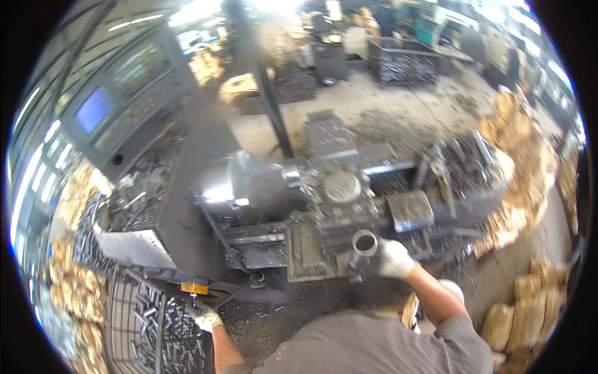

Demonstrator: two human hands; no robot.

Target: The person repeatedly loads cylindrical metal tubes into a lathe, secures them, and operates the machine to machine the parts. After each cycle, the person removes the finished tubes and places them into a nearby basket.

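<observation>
The tool post (341, 187), with its round cap, is serving as the landmark here. An open-topped grey tube (361, 254) is standing on its near side, slightly toward the right, with its mouth facing up. The right hand (393, 258), in a pale glove, is sitting against the tube's right side. Its fingers are appearing partly curled, but the tube and blur are hiding the tips, so I cannot tell how firmly they are closing, or whether they are gripping the tube or only touching it.

The left hand (205, 316), also gloved, is hanging well to the near left of the tool post, just below an orange box (194, 288). Its fingers are bending slightly; I cannot tell whether they are holding anything. Short metal pieces (177, 333) are lying in a wire crate (123, 318) beside it, farther left of the tool post.

The tube is looking like metal: probably stiff, fairly weighty for its size, and hard to break. With shavings lying around the tool post, its wall is likely feeling oily and slippery. The outer wall below the rim is offering the surest hold, with the thumb and fingers wrapping opposite sides; the rim itself is possibly presenting 1 sharp edge.
</observation>
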